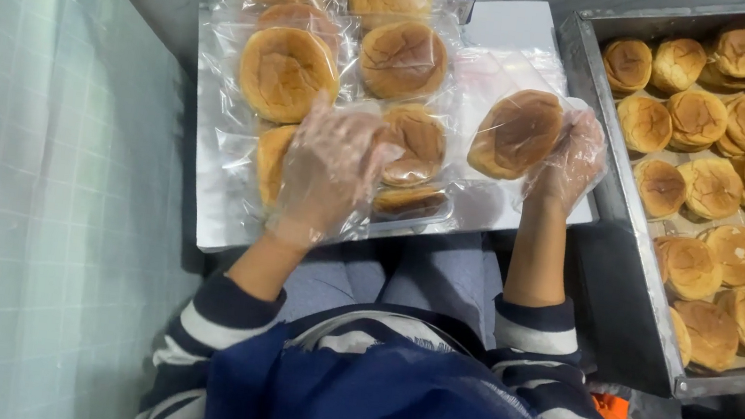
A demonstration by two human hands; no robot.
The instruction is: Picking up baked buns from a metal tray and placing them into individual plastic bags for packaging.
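**Gloved hands bagging round buns**

At centre right of the frame, the right hand (570, 158), in a thin plastic glove, grips a golden, crackle-topped bun (516, 132) by its edge; it could slip, since the glove is loose. The left hand (332, 169), fingers spread, presses on bagged buns (287, 71) at centre. A metal tray (602, 39) of bare buns fills the right.

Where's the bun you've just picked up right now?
In the head view, the bun is in the gloved right hand, held over the right side of the white board, between the bagged buns and the metal tray.
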